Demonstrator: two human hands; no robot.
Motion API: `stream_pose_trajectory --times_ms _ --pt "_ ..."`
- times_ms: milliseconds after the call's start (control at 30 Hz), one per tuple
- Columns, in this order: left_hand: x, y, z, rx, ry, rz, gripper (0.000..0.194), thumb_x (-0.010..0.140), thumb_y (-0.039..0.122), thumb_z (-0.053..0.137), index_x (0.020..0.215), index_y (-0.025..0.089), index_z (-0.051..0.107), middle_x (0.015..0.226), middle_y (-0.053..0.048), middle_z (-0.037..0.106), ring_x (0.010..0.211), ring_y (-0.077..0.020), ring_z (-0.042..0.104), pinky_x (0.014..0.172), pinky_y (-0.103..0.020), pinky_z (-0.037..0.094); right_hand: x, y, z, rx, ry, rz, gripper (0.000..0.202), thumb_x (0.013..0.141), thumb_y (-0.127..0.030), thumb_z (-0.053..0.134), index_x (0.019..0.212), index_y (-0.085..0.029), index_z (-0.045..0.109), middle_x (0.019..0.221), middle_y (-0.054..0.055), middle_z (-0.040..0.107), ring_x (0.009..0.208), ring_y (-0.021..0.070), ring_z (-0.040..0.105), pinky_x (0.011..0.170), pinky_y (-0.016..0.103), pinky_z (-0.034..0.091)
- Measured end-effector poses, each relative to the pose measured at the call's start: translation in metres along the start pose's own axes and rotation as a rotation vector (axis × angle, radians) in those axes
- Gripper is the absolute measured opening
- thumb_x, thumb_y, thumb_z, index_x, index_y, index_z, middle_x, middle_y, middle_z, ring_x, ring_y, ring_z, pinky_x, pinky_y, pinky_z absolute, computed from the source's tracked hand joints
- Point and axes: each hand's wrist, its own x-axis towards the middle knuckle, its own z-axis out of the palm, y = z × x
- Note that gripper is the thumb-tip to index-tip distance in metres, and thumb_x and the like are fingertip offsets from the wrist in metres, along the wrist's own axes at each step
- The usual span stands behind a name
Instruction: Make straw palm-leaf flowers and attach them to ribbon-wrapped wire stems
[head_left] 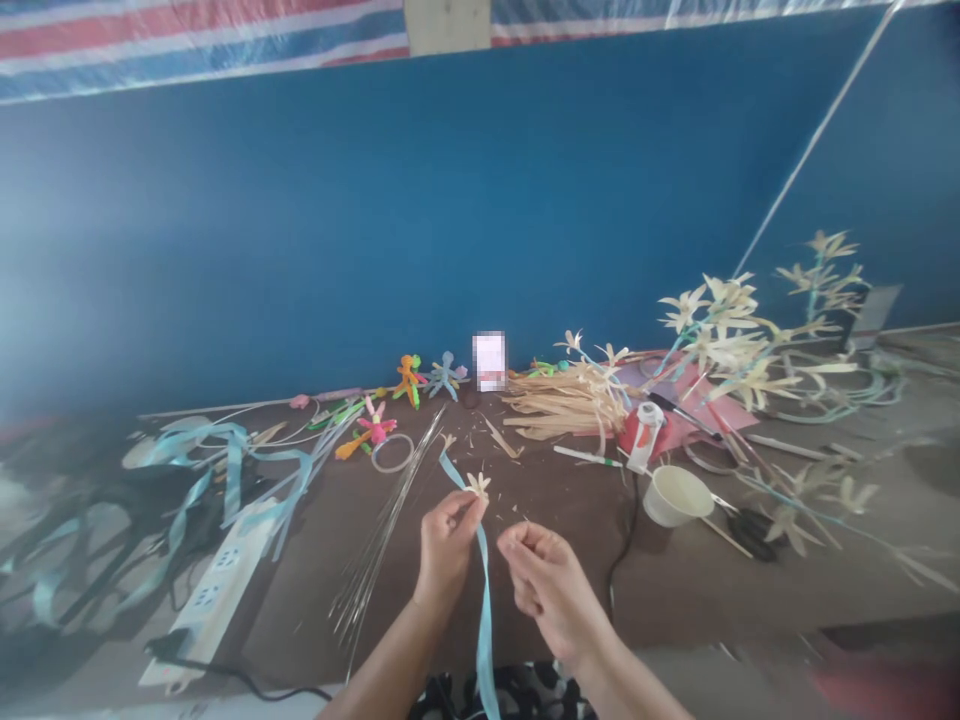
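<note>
- In left hand (450, 545), left of cup (679, 497): grasping pale flower (478, 486), blue ribbon (485, 620) below.
- Right hand (547, 585), between flower and cup: curled; cannot tell whether grasping anything.
- Apparently binding flower with ribbon.
- Next, probably: grip ribbon; steady flower.

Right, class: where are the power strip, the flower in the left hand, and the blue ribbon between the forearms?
Power strip (214, 582): head view, middle of its casing.
Flower (479, 486): head view, its petals.
Blue ribbon (485, 610): head view, its hanging length.
</note>
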Motion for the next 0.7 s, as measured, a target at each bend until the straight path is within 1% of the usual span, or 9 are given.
stream_pose_trajectory --times_ms 67,167,267,333,433,533,600,700 --pt "0.003 -0.002 0.003 -0.157 0.01 -0.113 0.019 0.068 0.029 0.059 0.075 0.012 0.064 0.077 -0.007 0.063 0.077 -0.0176 0.057 0.072 -0.03 0.042 0.005 0.001 -0.004 -0.081 0.084 -0.088 0.023 0.067 -0.037 0.061 0.068 -0.016 0.051 0.049 -0.008 0.036 0.036 0.0011 0.021 0.033 0.015 0.017" --pt "0.004 -0.005 0.007 -0.325 0.041 -0.192 0.019 0.064 0.028 0.063 0.075 0.012 0.065 0.08 -0.008 0.064 0.08 -0.0176 0.056 0.076 -0.03 0.041 0.013 0.003 -0.008 -0.246 0.164 -0.2 0.023 0.066 -0.037 0.061 0.076 -0.016 0.055 0.059 -0.004 0.045 0.041 0.0033 0.03 0.037 0.017 0.023" --pt "0.001 -0.007 0.011 -0.424 0.009 -0.253 0.018 0.063 0.027 0.065 0.072 0.012 0.066 0.081 -0.008 0.064 0.076 -0.0158 0.056 0.071 -0.027 0.041 0.02 0.005 -0.009 -0.39 0.206 -0.315 0.024 0.066 -0.035 0.061 0.081 -0.017 0.057 0.063 -0.002 0.051 0.05 0.0072 0.041 0.045 0.018 0.031" --pt "-0.001 -0.007 0.012 -0.485 -0.025 -0.297 0.017 0.063 0.027 0.064 0.073 0.013 0.066 0.081 -0.007 0.064 0.072 -0.0142 0.055 0.069 -0.026 0.041 0.024 0.004 -0.01 -0.442 0.198 -0.352 0.022 0.067 -0.035 0.06 0.08 -0.017 0.058 0.065 -0.001 0.053 0.055 0.009 0.044 0.049 0.019 0.034" --pt "-0.003 -0.006 0.013 -0.558 -0.069 -0.357 0.02 0.064 0.028 0.064 0.077 0.013 0.066 0.076 -0.005 0.064 0.068 -0.0125 0.055 0.067 -0.025 0.04 0.028 0.004 -0.01 -0.436 0.147 -0.292 0.022 0.07 -0.037 0.057 0.073 -0.015 0.058 0.063 -0.001 0.054 0.051 0.0082 0.042 0.046 0.019 0.032" --pt "-0.004 -0.006 0.013 -0.589 -0.092 -0.395 0.021 0.064 0.029 0.064 0.078 0.013 0.065 0.07 -0.004 0.062 0.063 -0.0113 0.053 0.063 -0.024 0.039 0.03 0.005 -0.011 -0.407 0.116 -0.205 0.024 0.07 -0.038 0.056 0.069 -0.015 0.057 0.055 -0.003 0.048 0.043 0.0052 0.033 0.039 0.018 0.025" --pt "-0.004 -0.006 0.012 -0.603 -0.111 -0.395 0.02 0.065 0.028 0.063 0.079 0.013 0.065 0.069 -0.003 0.061 0.063 -0.0108 0.052 0.062 -0.023 0.038 0.031 0.006 -0.011 -0.381 0.102 -0.173 0.025 0.07 -0.039 0.056 0.07 -0.014 0.057 0.051 -0.005 0.042 0.04 0.0043 0.029 0.037 0.018 0.021" --pt "-0.004 -0.007 0.011 -0.605 -0.122 -0.379 0.019 0.067 0.027 0.061 0.078 0.012 0.065 0.067 -0.003 0.06 0.062 -0.0105 0.051 0.06 -0.022 0.037 0.031 0.007 -0.011 -0.339 0.101 -0.155 0.026 0.069 -0.04 0.058 0.069 -0.014 0.055 0.049 -0.006 0.038 0.039 0.004 0.027 0.036 0.017 0.019"
